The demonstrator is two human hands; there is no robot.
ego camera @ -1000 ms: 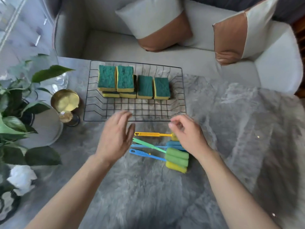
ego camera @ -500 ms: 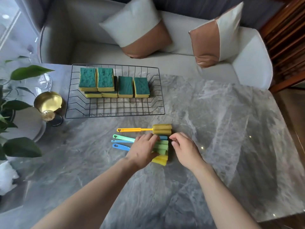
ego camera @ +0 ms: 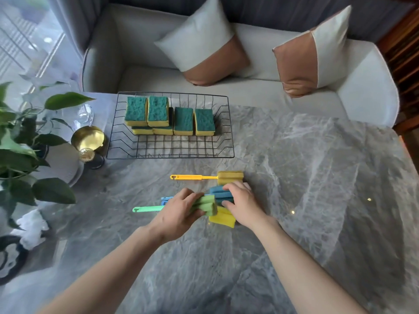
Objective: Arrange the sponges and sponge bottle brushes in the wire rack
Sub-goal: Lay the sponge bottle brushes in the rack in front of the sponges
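A black wire rack (ego camera: 170, 152) stands at the back left of the marble table and holds several green-and-yellow sponges (ego camera: 183, 120) along its far side. In front of it lies a yellow bottle brush (ego camera: 230, 177) on its own. Nearer me, my left hand (ego camera: 179, 214) grips the green bottle brush (ego camera: 205, 206), whose handle points left. My right hand (ego camera: 243, 203) closes on the blue brush's sponge head (ego camera: 218, 193). Under both hands lies a yellow sponge head (ego camera: 223, 219), and a blue handle tip (ego camera: 165, 199) shows to the left.
A gold cup (ego camera: 89, 138) and a white plate (ego camera: 61, 164) stand left of the rack, with a leafy plant (ego camera: 27, 143) and a glass (ego camera: 85, 113) at the table's left edge. A grey sofa with two cushions (ego camera: 204, 48) lies behind the table.
Both hands dropped from near the rack onto the pile of brushes and closed on it. The green brush has been drawn left and lifted slightly; the view shifted right.
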